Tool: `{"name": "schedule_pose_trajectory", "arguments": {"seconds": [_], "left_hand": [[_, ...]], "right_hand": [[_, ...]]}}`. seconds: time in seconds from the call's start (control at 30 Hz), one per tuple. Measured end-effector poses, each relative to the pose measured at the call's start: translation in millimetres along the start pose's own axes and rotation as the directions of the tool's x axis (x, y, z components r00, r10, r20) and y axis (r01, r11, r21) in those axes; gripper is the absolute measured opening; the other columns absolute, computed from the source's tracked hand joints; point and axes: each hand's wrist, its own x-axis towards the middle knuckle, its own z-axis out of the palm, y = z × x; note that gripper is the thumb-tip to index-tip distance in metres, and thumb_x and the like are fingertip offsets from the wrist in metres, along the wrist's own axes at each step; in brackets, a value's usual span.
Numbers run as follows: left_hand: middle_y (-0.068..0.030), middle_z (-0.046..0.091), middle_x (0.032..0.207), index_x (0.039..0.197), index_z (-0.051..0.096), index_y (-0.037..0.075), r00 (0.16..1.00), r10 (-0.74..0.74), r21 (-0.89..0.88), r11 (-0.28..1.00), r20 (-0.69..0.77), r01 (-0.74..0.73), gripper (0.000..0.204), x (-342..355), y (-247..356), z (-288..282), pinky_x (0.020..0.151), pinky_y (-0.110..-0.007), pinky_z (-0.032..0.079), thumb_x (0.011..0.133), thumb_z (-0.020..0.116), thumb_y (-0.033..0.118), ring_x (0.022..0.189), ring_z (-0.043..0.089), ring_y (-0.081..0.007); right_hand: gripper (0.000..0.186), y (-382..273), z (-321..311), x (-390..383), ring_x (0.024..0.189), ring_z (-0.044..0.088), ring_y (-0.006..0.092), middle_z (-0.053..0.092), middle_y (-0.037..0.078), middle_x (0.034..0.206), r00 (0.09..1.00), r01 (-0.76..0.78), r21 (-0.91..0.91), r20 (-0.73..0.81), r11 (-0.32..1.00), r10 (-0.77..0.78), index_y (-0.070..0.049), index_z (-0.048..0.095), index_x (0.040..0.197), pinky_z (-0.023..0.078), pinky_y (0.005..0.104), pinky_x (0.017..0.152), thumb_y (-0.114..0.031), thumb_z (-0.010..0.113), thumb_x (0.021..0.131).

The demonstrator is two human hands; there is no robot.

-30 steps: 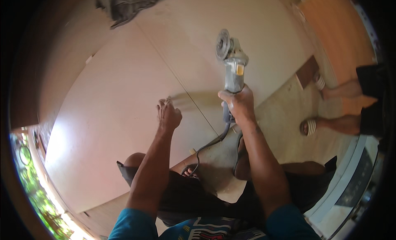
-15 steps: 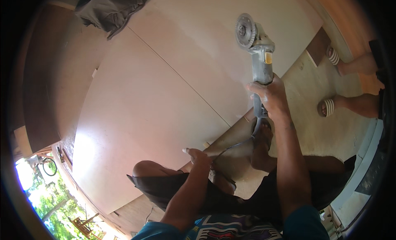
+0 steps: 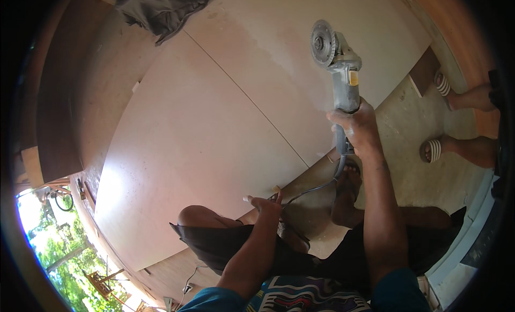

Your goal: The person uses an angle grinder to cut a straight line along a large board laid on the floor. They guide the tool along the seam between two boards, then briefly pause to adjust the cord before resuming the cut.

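An angle grinder (image 3: 346,86) with a grey dusty body is held up by my right hand (image 3: 358,127), whose fingers wrap round its rear grip. Its toothed cutting disc (image 3: 323,42) is at the far end, with the flat face turned left. From its rear end a dark power cord (image 3: 314,189) runs down and left toward my left hand (image 3: 264,203). That hand is over my left leg beside the board's near edge, fingers apart; whether it touches the cord is hidden. Beneath the grinder lies a large pale board (image 3: 214,135) with a straight dark line (image 3: 244,97) across it.
Another person's sandalled feet (image 3: 432,150) stand at the right. A dark crumpled cloth (image 3: 161,11) lies at the far left of the board. A dark board piece (image 3: 424,71) is near the far right corner. My bare foot (image 3: 348,186) rests beside the cord.
The view has shifted slightly, so board, cloth and feet appear further right. My right hand still grips the grinder, which stays raised. My left hand's fingers have spread a little.
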Motion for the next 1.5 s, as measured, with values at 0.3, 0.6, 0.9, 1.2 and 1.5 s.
{"name": "schedule_pose_trajectory", "arguments": {"seconds": [0.3,0.6,0.9,1.2,1.5], "left_hand": [[-0.0096,0.032,0.170,0.170,0.024,0.023,0.998,-0.058,0.043,0.997,-0.033,0.060,0.113,20.6,-0.6,-8.5,0.106,-0.051,0.052,0.087,0.041,0.098,0.141,0.044,-0.0378],[-0.0163,0.039,0.167,0.165,0.034,0.020,0.998,0.023,0.072,0.997,-0.056,-0.019,0.113,25.2,-6.9,-10.1,0.107,-0.054,0.047,0.085,0.043,0.099,0.134,0.048,-0.0409],[-0.0135,0.032,0.172,0.168,0.030,0.024,0.998,0.003,0.020,1.000,0.059,-0.005,0.109,2.6,-1.5,-4.8,0.114,-0.056,0.044,0.088,0.045,0.096,0.148,0.039,-0.0413],[-0.0149,0.022,0.176,0.172,0.019,0.024,0.997,0.020,0.058,0.998,0.080,-0.025,0.113,3.0,-1.3,-5.0,0.116,-0.056,0.046,0.089,0.043,0.096,0.155,0.032,-0.0466],[-0.0102,0.028,0.175,0.169,0.029,0.023,0.993,0.025,0.053,0.998,0.116,-0.031,0.104,-1.0,-4.3,-5.3,0.109,-0.060,0.051,0.092,0.043,0.092,0.153,0.032,-0.0432]], "right_hand": [[0.032,-1.7,4.9,1.2,0.065,0.062,0.0133,0.065,0.004,0.081,1.000,-0.008,-0.030,0.007,1.000,0.008,0.000,0.064,0.098,0.055,0.0317,0.061,-0.015,0.081,0.076],[0.032,-2.8,9.3,0.0,0.065,0.064,0.0151,0.066,0.005,0.079,1.000,0.010,-0.035,0.025,0.999,-0.009,0.000,0.064,0.097,0.054,0.0328,0.060,-0.017,0.080,0.076],[0.032,-10.5,10.7,-1.9,0.066,0.064,0.0148,0.065,0.005,0.083,0.998,0.037,-0.048,0.056,0.998,-0.035,-0.002,0.063,0.099,0.055,0.0323,0.063,-0.013,0.084,0.077],[0.031,-7.3,13.9,0.9,0.066,0.064,0.0146,0.066,0.004,0.083,0.997,0.039,-0.025,0.070,0.999,-0.037,-0.003,0.063,0.098,0.055,0.0321,0.062,-0.013,0.084,0.077],[0.032,-7.1,20.8,-1.4,0.066,0.064,0.0145,0.065,0.004,0.082,0.996,0.052,-0.052,0.082,0.997,-0.048,-0.002,0.064,0.100,0.056,0.0325,0.062,-0.013,0.083,0.077]]}}
